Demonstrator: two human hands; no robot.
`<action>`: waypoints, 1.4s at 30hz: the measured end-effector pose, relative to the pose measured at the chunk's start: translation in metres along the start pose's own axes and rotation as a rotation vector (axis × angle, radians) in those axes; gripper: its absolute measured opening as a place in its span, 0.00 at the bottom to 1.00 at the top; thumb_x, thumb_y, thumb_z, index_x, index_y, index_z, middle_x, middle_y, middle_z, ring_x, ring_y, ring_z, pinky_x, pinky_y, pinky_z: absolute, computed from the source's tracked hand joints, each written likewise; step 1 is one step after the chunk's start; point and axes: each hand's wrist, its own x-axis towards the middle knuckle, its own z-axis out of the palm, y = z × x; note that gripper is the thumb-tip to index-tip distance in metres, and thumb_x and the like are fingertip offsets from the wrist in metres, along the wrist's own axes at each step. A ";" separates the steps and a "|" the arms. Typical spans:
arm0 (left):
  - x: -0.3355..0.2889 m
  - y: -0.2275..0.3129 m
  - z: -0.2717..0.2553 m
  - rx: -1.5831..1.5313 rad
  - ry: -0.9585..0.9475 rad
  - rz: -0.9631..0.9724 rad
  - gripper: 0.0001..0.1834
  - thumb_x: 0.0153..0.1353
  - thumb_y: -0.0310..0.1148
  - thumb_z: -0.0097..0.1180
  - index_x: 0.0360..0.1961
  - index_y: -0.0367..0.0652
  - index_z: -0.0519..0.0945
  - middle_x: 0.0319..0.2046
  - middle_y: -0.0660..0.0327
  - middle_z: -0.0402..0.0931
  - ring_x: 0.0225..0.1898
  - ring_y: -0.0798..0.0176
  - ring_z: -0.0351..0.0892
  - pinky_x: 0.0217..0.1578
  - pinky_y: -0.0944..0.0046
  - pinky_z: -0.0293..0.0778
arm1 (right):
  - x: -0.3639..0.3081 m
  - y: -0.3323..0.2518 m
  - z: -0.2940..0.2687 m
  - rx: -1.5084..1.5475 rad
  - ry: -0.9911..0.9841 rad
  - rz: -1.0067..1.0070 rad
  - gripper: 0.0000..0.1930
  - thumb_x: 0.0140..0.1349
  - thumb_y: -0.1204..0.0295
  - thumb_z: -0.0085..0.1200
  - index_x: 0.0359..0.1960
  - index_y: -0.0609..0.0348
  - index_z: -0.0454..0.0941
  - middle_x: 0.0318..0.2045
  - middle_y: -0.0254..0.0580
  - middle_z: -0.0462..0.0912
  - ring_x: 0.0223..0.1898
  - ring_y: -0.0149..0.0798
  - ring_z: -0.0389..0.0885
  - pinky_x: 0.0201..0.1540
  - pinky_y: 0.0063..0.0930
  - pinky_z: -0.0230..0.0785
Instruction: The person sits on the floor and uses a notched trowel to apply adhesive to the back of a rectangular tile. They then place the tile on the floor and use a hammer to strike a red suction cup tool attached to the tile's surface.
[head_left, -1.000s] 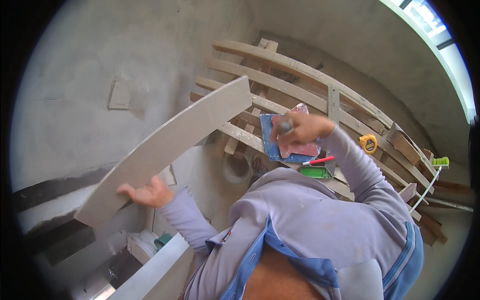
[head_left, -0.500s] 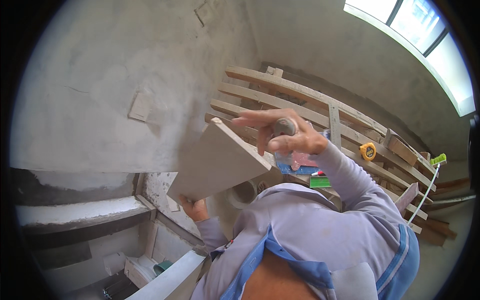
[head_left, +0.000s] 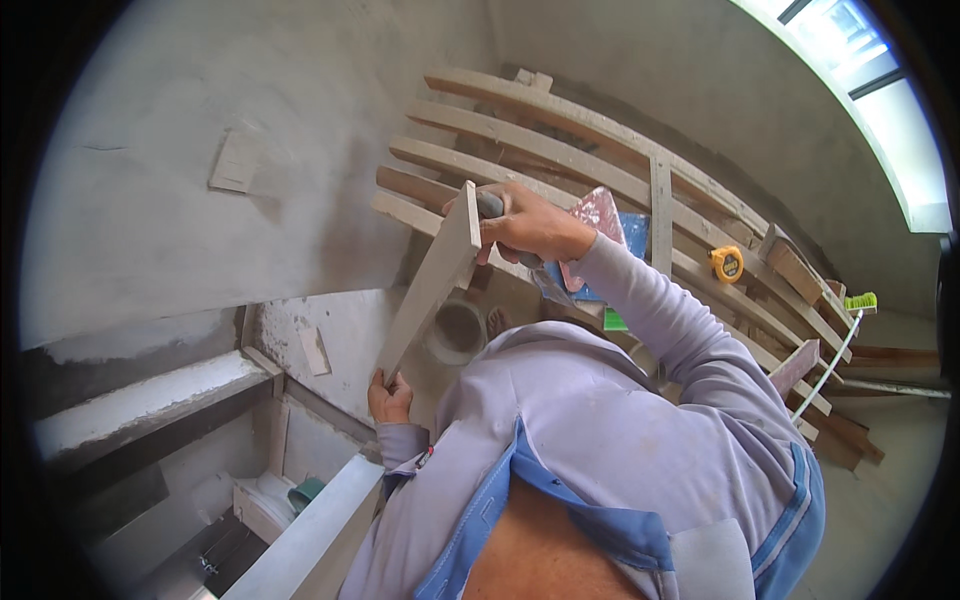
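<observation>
Grey plaster walls [head_left: 180, 130] close in all round, bare and unfinished, with daylight pouring through a window [head_left: 880, 110] up in the top right. Centre stage is a long pale tile [head_left: 430, 285], held up on edge in the air and tilted, its narrow side turned to us. Left hand [head_left: 392, 398] is wrapped around the tile's lower end, pinching it from below. Right hand [head_left: 530, 225] is up at the top end, touching the upper corner, and its fingers are closed round a dark handle [head_left: 490, 205] of a trowel; the pinkish blade [head_left: 598, 215] sticks out just behind the wrist. Directly behind the tile, a stack of long wooden planks [head_left: 560, 150] leans against the wall. On those planks, well off to the right, sits a yellow tape measure [head_left: 727, 264], and farther right a green brush [head_left: 861, 301]. Below the tile, a round grey bucket [head_left: 458, 330] stands on the floor. Bottom left, a white ledge [head_left: 300, 530] runs diagonally.
</observation>
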 end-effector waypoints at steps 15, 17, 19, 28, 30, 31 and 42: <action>-0.022 -0.082 0.012 -0.276 -0.208 -0.270 0.20 0.51 0.35 0.56 0.40 0.29 0.76 0.30 0.48 0.79 0.31 0.56 0.76 0.36 0.58 0.72 | -0.014 0.045 -0.021 -0.041 0.375 0.130 0.09 0.54 0.74 0.54 0.36 0.63 0.77 0.19 0.33 0.75 0.15 0.24 0.70 0.15 0.17 0.60; -0.023 -0.086 0.010 -0.216 -0.249 -0.294 0.20 0.52 0.37 0.56 0.39 0.29 0.77 0.29 0.48 0.79 0.31 0.57 0.77 0.36 0.59 0.72 | -0.029 0.010 -0.034 0.113 0.539 -0.220 0.06 0.54 0.72 0.55 0.33 0.60 0.77 0.21 0.30 0.74 0.22 0.23 0.71 0.23 0.16 0.63; -0.020 -0.076 0.005 -0.152 -0.233 -0.312 0.19 0.53 0.38 0.57 0.38 0.30 0.77 0.29 0.49 0.79 0.31 0.58 0.77 0.36 0.59 0.72 | -0.022 -0.010 -0.041 0.200 0.524 -0.616 0.09 0.55 0.68 0.54 0.30 0.63 0.76 0.21 0.32 0.74 0.21 0.23 0.69 0.22 0.18 0.60; 0.000 -0.094 0.006 0.167 -0.156 0.042 0.19 0.51 0.42 0.60 0.29 0.34 0.77 0.23 0.52 0.77 0.25 0.59 0.74 0.29 0.59 0.70 | 0.007 0.000 -0.034 0.319 0.219 -0.602 0.25 0.57 0.55 0.40 0.22 0.70 0.73 0.11 0.38 0.65 0.14 0.30 0.62 0.18 0.24 0.53; -0.005 -0.094 0.000 0.216 -0.158 0.078 0.18 0.51 0.43 0.61 0.28 0.34 0.77 0.22 0.53 0.76 0.24 0.59 0.73 0.28 0.58 0.69 | 0.012 0.004 -0.031 0.298 0.239 -0.621 0.23 0.56 0.56 0.40 0.21 0.68 0.74 0.11 0.37 0.67 0.13 0.27 0.61 0.17 0.22 0.51; -0.010 -0.086 -0.003 0.237 -0.164 0.090 0.18 0.50 0.43 0.61 0.27 0.35 0.77 0.21 0.53 0.76 0.23 0.59 0.73 0.27 0.58 0.68 | 0.016 0.006 -0.032 0.279 0.256 -0.631 0.23 0.55 0.57 0.40 0.20 0.68 0.75 0.10 0.37 0.67 0.13 0.26 0.61 0.17 0.21 0.50; -0.020 -0.107 0.007 0.187 -0.221 0.077 0.18 0.50 0.42 0.62 0.23 0.36 0.75 0.16 0.55 0.72 0.19 0.59 0.69 0.23 0.58 0.67 | 0.025 0.003 -0.044 0.317 0.343 -0.642 0.22 0.56 0.59 0.39 0.16 0.66 0.73 0.10 0.37 0.69 0.12 0.26 0.63 0.16 0.22 0.51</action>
